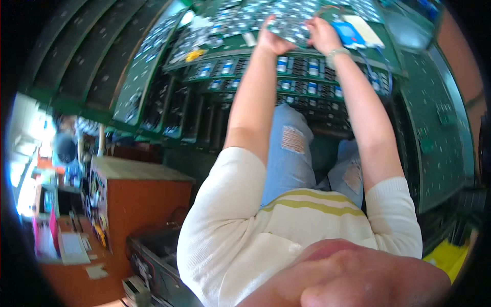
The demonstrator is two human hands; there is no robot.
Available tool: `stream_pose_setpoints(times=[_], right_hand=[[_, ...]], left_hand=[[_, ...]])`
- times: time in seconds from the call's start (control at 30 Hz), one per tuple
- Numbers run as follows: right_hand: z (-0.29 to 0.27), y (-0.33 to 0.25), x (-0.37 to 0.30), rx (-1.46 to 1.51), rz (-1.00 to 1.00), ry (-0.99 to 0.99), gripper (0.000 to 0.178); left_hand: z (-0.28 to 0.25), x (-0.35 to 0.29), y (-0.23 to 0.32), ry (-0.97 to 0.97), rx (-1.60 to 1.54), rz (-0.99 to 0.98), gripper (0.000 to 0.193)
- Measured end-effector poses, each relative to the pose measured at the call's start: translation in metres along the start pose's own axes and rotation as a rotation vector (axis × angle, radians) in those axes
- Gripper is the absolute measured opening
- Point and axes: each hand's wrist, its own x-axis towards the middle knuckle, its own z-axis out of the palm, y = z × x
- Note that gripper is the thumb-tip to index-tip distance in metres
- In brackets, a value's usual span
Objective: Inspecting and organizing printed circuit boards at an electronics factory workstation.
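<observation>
At the far side of the bench, my left hand (273, 38) grips the left edge of a panel (290, 30) covered with small silvery parts, perhaps a circuit board panel. My right hand (323, 37) is at the panel's right edge, fingers bent and closed. What sits between its fingertips is too small to make out. A thin brownish wire (330, 7) curves just beyond that hand. Right beside it lie a flat blue device (349, 35) and a cream-coloured flat piece (364, 30). Many similar silvery parts (235, 23) cover the green bench top around the panel.
Below the bench edge, green racks (225, 66) hold rows of small blue-and-white parts. A yellow item (195, 55) lies left of my arms. Dark green trays (76, 56) stand far left, with an orange-brown cabinet (148, 220) behind. A green panel (434, 133) stretches along the right.
</observation>
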Motion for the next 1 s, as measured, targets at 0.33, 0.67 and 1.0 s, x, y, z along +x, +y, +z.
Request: stream_pose_setpoints(times=[0.33, 0.67, 1.0], right_hand=[[-0.010, 0.057, 0.027, -0.089, -0.116, -0.026, 0.018], [-0.011, 0.061, 0.028, -0.121, -0.078, -0.040, 0.019], [-0.010, 0.076, 0.036, -0.130, -0.109, -0.041, 0.020]], left_hand=[[0.002, 0.019, -0.010, -0.166, -0.241, -0.136, 0.069], [0.004, 0.018, -0.013, -0.167, -0.220, -0.123, 0.069], [-0.002, 0.021, -0.009, -0.109, -0.219, -0.117, 0.068]])
